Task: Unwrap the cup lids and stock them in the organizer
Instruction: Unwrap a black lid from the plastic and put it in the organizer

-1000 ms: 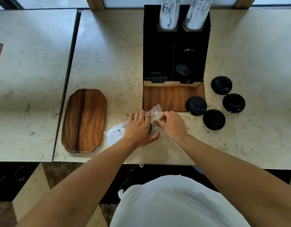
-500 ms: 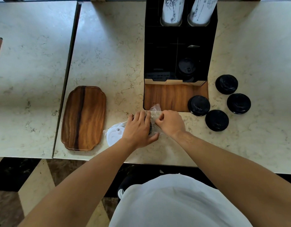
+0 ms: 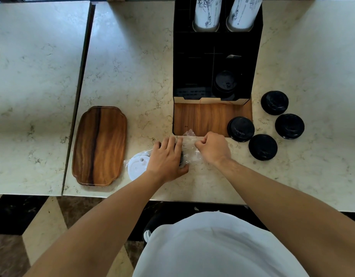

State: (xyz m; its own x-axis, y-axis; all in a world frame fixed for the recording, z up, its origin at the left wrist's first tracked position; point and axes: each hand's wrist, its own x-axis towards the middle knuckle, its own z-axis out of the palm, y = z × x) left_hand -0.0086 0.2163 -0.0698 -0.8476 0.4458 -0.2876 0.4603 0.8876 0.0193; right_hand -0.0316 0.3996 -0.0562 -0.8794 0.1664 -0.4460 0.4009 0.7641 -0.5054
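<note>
A clear plastic wrapper [image 3: 189, 144] with cup lids inside lies on the marble counter, just in front of the black organizer [image 3: 216, 62]. My left hand [image 3: 166, 158] presses down on the wrapped stack, covering most of it. A white lid [image 3: 137, 166] shows at the stack's left end. My right hand [image 3: 211, 146] is a fist pinching the wrapper's right end, and the film is pulled taut between my hands. Black lids [image 3: 225, 82] sit in the organizer's front right compartment.
Several loose black lids [image 3: 262, 146] lie on the counter right of the organizer's wooden base [image 3: 200, 118]. A wooden tray [image 3: 99, 145] sits to the left. Two printed cup stacks [image 3: 206, 13] stand in the organizer's back slots. The counter edge runs just below my wrists.
My right hand has pulled the wrapper's end to the right, stretching the film flat between both hands. My left hand has stayed on the stack.
</note>
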